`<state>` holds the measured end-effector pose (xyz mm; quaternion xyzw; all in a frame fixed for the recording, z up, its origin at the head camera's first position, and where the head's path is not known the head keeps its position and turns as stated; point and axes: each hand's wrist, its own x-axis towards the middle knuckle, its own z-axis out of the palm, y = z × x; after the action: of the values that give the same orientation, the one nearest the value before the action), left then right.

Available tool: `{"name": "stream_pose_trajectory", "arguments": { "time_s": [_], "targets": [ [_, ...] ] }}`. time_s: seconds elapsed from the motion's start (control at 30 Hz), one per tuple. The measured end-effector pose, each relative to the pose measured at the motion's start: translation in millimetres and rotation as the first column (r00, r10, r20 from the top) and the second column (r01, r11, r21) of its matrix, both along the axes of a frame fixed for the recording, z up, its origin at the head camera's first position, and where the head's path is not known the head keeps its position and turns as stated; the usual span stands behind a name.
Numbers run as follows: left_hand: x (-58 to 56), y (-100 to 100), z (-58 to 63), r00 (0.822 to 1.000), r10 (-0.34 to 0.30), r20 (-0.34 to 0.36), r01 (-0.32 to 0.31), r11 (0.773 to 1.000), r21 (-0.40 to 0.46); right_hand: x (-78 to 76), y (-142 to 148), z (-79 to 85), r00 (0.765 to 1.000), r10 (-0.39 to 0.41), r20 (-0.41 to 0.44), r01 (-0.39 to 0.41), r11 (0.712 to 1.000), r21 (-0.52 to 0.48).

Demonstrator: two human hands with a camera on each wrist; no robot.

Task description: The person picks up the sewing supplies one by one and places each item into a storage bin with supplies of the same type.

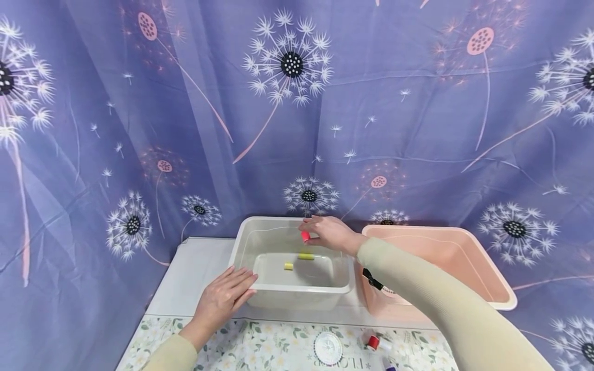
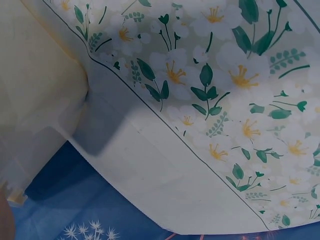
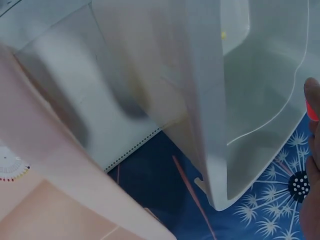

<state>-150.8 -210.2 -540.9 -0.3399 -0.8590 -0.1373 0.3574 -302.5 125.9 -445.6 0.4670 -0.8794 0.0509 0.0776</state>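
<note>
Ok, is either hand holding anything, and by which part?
The right hand pinches a red piece between thumb and fingers; they cover part of it, so exactly where can't be told. The left hand holds nothing, resting on the bin.

Printed on cloth [image 1: 260, 342], near lower edge of head view: word [image 1: 341, 363] in grey capitals, apparently "FLOWER".

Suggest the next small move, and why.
I'd probably lower the right grip and release the red piece into the grey bin: it's pinched above the bin, two yellow pieces lie inside, and the left grip is at the near-left corner.
</note>
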Motion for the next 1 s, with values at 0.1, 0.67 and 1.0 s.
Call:
{"name": "stream_pose_trajectory", "arguments": {
  "time_s": [0.1,0.67,1.0],
  "targets": [
    [0.1,-1.4,-0.4,1.000,-0.009,0.009,0.009,1.000,-0.001,-3.2,-4.1,-0.2,1.000,0.016,-0.001,-0.016,1.000,0.010],
    [-1.8,-1.1,1.4,1.000,-0.007,-0.010,0.007,1.000,-0.009,-10.4,-38.5,-0.6,0.996,0.083,0.021,-0.085,0.991,0.100],
    [-1.6,-0.8,1.5,1.000,0.005,-0.005,-0.006,1.000,-0.011,-19.8,-54.2,-11.2,0.987,0.158,-0.010,-0.157,0.986,0.063]
  ]
}}
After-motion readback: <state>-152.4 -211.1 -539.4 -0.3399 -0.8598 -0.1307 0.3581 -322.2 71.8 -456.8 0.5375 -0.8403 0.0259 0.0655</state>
